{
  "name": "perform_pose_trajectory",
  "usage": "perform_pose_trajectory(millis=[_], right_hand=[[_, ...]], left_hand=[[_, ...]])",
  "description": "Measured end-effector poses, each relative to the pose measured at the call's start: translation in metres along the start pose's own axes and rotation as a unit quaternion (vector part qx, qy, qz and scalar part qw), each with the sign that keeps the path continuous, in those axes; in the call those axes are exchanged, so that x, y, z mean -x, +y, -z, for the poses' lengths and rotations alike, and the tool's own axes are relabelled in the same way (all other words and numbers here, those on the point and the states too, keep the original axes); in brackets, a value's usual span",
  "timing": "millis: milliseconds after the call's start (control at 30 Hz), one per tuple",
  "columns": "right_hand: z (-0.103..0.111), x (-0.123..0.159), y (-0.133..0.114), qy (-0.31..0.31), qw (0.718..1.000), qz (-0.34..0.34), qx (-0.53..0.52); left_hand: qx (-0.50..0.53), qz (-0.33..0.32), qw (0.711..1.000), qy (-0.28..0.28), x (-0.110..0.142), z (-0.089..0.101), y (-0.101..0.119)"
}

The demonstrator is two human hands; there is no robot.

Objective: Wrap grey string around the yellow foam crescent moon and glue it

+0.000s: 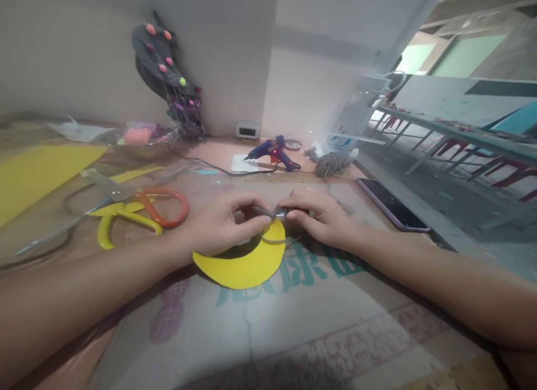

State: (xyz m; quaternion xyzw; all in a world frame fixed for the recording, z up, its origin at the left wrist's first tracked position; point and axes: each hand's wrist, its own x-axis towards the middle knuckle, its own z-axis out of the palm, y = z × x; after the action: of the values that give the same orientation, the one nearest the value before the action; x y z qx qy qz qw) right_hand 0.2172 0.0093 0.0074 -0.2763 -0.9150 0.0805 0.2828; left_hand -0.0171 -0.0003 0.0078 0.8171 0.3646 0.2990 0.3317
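A yellow paper crescent point(247, 269) lies on the work surface just below my hands, its upper tip close to my fingertips. Across that upper part runs a strand of grey yarn point(273, 242). My left hand point(224, 222) is closed, with thumb and forefinger pinching what looks like the yarn's end above the crescent. Opposite it, my right hand point(316, 214) is closed on a small dark thing with a shiny tip point(280, 214); its kind is hidden by the fingers. The fingertips of both hands nearly meet.
Scissors with orange and yellow handles point(168, 208) lie left, near yellow paper point(42, 174). Behind are a blue glue gun point(274, 152) and a grey yarn ball point(333, 165). A phone point(392, 204) lies right. A decorated dark crescent point(155, 60) leans on the wall.
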Motion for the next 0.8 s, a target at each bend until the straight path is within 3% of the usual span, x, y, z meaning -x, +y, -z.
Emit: perform_pose_trajectory(millis=[633, 800], right_hand=[[-0.0024, 0.0009, 0.0007, 0.013, 0.999, -0.027, -0.019], [-0.0035, 0.0015, 0.0009, 0.052, 0.995, -0.067, -0.054]], left_hand=[[0.007, 0.026, 1.0, 0.0, -0.0004, -0.0003, -0.0006], [0.01, 0.024, 1.0, 0.0, -0.0016, -0.0005, -0.0004]])
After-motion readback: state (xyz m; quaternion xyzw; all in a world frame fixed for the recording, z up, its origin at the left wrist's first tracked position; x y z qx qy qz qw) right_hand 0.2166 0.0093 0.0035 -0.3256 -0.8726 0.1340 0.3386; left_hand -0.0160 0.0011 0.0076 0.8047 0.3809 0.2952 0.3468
